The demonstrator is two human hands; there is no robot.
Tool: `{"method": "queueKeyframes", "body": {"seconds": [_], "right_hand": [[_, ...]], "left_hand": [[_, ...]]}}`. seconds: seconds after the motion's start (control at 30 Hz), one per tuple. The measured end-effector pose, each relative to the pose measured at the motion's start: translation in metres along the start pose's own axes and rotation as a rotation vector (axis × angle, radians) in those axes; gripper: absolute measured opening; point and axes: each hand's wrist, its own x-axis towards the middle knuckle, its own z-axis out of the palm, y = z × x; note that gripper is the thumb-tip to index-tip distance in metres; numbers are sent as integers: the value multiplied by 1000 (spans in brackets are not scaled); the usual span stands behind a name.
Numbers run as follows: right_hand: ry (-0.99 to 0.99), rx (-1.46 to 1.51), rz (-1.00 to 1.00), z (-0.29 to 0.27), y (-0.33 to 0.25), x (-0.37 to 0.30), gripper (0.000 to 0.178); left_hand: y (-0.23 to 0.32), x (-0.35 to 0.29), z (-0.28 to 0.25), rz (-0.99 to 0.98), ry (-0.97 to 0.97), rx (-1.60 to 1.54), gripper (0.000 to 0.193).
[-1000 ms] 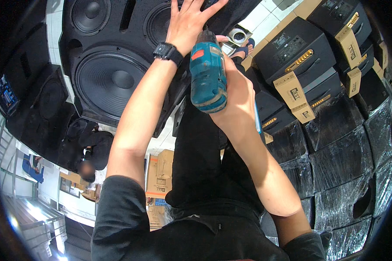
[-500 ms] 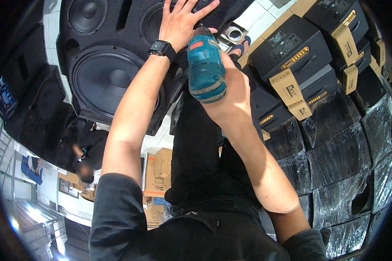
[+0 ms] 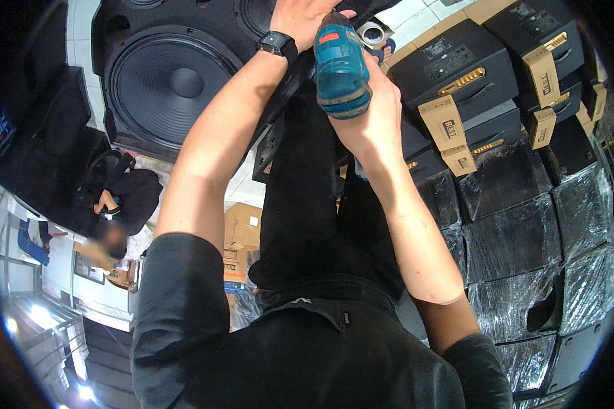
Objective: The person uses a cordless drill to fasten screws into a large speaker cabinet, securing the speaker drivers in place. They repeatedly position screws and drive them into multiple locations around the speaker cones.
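My right hand [image 3: 378, 102] is closed round a teal cordless drill [image 3: 341, 68]. The drill's dark nose points away from me, beside my left hand [image 3: 303, 19]. A large black speaker cabinet [image 3: 126, 139] lies in front of me, with a big round woofer [image 3: 184, 83] facing up. My left hand reaches over the cabinet by a second, smaller cone [image 3: 254, 17]. Most of its fingers are cut off by the upper edge, but the thumb shows stretched out next to the drill's nose. The drill's tip and what it touches are hidden.
Black cabinets with gold handles [image 3: 462, 80] stand at the right, small cardboard boxes [image 3: 443, 126] against them. Nearer are plastic-wrapped black stacks [image 3: 512, 238]. Another person [image 3: 133, 198] sits low at the left. Brown cartons [image 3: 242, 228] stand beside my legs. A sandalled foot [image 3: 387, 51] shows at upper right.
Both hands and the drill have shifted up in the view and a little to the right. My left hand's spread fingers, seen before, are now mostly beyond the upper edge.
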Motion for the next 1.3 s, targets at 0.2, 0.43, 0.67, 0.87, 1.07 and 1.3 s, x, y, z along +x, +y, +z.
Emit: {"method": "queueKeyframes", "body": {"seconds": [0.2,0.43,0.67,0.87,1.07,1.3], "right_hand": [[-14,-28,21,-4,-9,3,54],[-32,-19,36,-7,-10,5,51],[-42,-9,93,-7,-11,6,55],[-109,46,173,-10,-11,7,76],[-68,1,149,-8,-12,7,62],[-79,-41,90,-11,-12,11,52]], "left_hand": [[16,-10,16,-209,23,21,72],[37,-23,35,-434,109,86,74],[45,-20,41,-562,107,110,79],[41,-20,48,-565,53,121,83],[40,-21,52,-571,49,153,80],[38,-23,61,-546,80,94,85]]}}
